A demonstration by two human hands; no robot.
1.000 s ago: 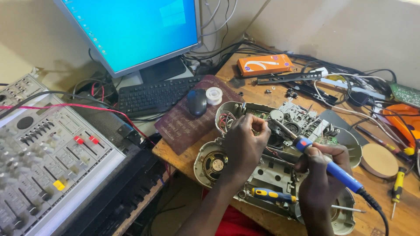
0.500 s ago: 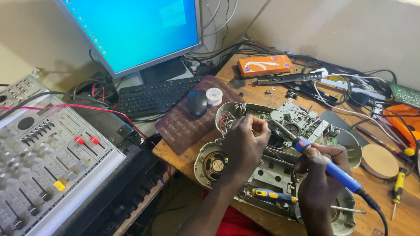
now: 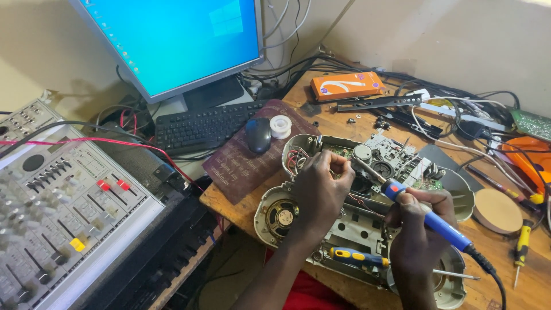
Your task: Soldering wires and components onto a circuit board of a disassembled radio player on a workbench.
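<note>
Now I'm soldering inside the opened radio [image 3: 367,229] on the bench: my right hand [image 3: 422,229] grips the iron [image 3: 427,215]; my left hand [image 3: 321,186] pinches something small, likely solder, at the joint; next calls for a steady tip.

Blue soldering iron [image 3: 427,214], tilted over opened grey radio [image 3: 367,229]

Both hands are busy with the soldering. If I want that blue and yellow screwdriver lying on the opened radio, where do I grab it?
Take the screwdriver by its blue and yellow handle, from above: it lies flat across the casing, between the left hand and right hand.
</note>
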